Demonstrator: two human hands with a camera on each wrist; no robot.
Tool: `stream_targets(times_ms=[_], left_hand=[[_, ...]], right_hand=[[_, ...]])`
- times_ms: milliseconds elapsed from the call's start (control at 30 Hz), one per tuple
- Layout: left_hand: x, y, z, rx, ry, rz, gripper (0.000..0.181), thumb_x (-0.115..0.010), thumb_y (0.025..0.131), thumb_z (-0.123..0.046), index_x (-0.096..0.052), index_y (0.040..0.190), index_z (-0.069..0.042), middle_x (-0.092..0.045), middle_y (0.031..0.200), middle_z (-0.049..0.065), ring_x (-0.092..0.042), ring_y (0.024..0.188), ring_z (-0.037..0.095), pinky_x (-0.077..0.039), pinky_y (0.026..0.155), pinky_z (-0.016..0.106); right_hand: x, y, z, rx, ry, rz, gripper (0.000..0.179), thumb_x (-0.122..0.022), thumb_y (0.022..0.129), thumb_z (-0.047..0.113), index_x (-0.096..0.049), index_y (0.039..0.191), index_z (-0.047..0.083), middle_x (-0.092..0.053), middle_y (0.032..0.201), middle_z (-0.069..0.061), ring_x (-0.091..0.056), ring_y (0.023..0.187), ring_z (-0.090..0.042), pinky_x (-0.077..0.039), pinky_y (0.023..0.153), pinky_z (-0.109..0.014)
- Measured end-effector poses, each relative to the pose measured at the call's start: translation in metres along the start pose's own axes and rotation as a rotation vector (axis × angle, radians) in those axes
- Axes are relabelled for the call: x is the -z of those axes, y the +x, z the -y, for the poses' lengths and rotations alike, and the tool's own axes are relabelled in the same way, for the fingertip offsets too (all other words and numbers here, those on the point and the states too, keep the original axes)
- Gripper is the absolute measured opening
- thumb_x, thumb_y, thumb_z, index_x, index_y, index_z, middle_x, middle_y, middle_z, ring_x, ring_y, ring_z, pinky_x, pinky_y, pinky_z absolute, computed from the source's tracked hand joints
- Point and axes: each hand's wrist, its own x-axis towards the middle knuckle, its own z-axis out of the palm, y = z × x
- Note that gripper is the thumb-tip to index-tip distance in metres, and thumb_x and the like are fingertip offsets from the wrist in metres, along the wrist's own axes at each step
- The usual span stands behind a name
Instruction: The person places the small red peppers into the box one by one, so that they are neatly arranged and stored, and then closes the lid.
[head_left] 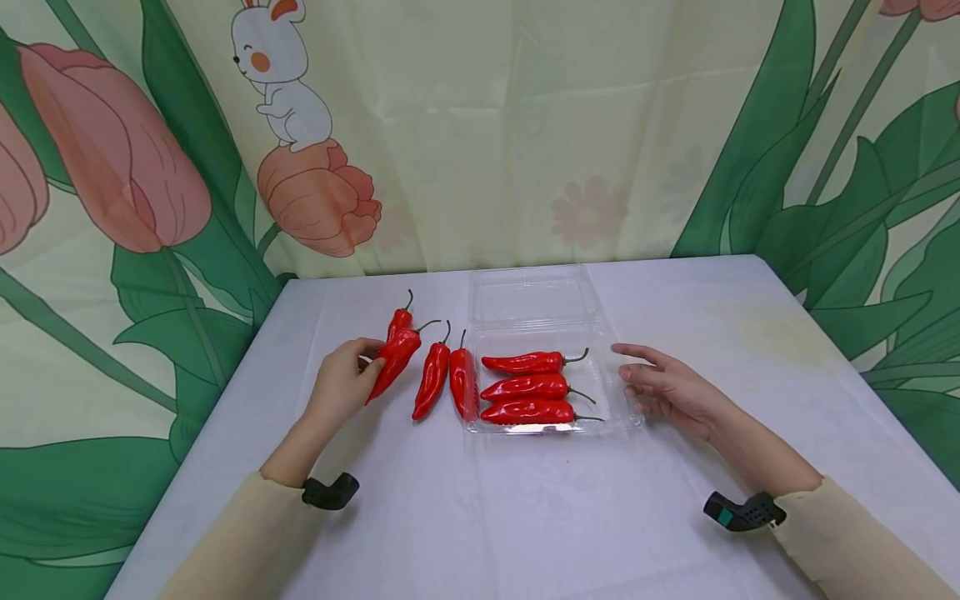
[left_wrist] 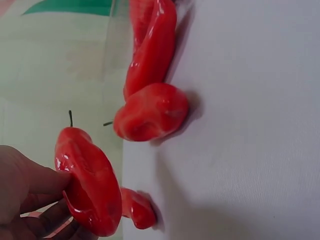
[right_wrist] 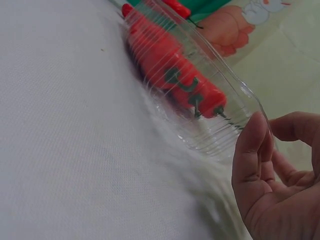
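My left hand (head_left: 347, 377) pinches a glossy red chili pepper (head_left: 398, 360) with a dark stem, raised just above the table. In the left wrist view, the thumb presses on the side of this pepper (left_wrist: 89, 182). Partly behind it is another pepper (head_left: 400, 319). Two more peppers lie to its right, one bare on the cloth (head_left: 432, 379) and one against the box's left wall (head_left: 459, 375). The clear plastic box (head_left: 551, 333) holds three peppers in a stack of rows. My right hand (head_left: 675, 390) is at the box's right rim, fingers loosely bent, fingertips at the edge.
A white cloth covers the table (head_left: 555, 517). The box's clear lid (head_left: 534, 296) is folded back toward the far edge. Behind the table hangs a curtain (head_left: 480, 133) printed with tulips and a rabbit. Each wrist wears a black device (head_left: 330, 492).
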Motion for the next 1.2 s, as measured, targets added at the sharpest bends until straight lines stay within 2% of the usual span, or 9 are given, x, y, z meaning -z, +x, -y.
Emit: stream_targets(times_ms=[467, 800, 933, 1200], left_hand=[[-0.015, -0.003, -0.015, -0.082, -0.010, -0.003, 0.038, -0.072, 0.096, -0.010, -0.065, 0.132, -0.002, -0.068, 0.119, 0.019, -0.067, 0.100, 0.034, -0.064, 0.081, 0.046], [-0.027, -0.005, -0.031, -0.124, -0.052, 0.008, 0.035, -0.072, 0.094, -0.007, -0.067, 0.129, -0.004, -0.070, 0.114, 0.016, -0.067, 0.093, 0.029, -0.064, 0.075, 0.038], [-0.031, -0.006, -0.035, -0.127, -0.044, 0.022, 0.035, -0.073, 0.094, -0.008, -0.068, 0.129, -0.004, -0.070, 0.111, 0.015, -0.066, 0.089, 0.027, -0.063, 0.072, 0.036], [-0.036, -0.008, -0.044, -0.129, -0.055, 0.023, 0.035, -0.074, 0.094, -0.011, -0.069, 0.129, -0.008, -0.070, 0.114, 0.012, -0.065, 0.092, 0.026, -0.063, 0.079, 0.039]], right_hand=[[-0.001, -0.001, -0.001, -0.003, -0.011, -0.014, 0.068, -0.062, 0.104, 0.031, -0.028, 0.162, 0.019, -0.052, 0.114, -0.003, -0.059, 0.088, -0.010, -0.056, 0.072, -0.022], [-0.002, -0.001, 0.001, -0.005, -0.012, -0.010, 0.068, -0.061, 0.105, 0.031, -0.027, 0.162, 0.019, -0.051, 0.115, -0.003, -0.058, 0.088, -0.010, -0.056, 0.072, -0.023], [-0.002, -0.001, 0.000, -0.004, -0.014, -0.009, 0.068, -0.061, 0.105, 0.031, -0.027, 0.162, 0.019, -0.051, 0.115, -0.003, -0.058, 0.088, -0.010, -0.055, 0.072, -0.023], [-0.003, -0.001, 0.000, -0.008, -0.008, -0.016, 0.069, -0.061, 0.105, 0.031, -0.027, 0.163, 0.018, -0.049, 0.119, -0.005, -0.059, 0.088, -0.010, -0.056, 0.072, -0.022]])
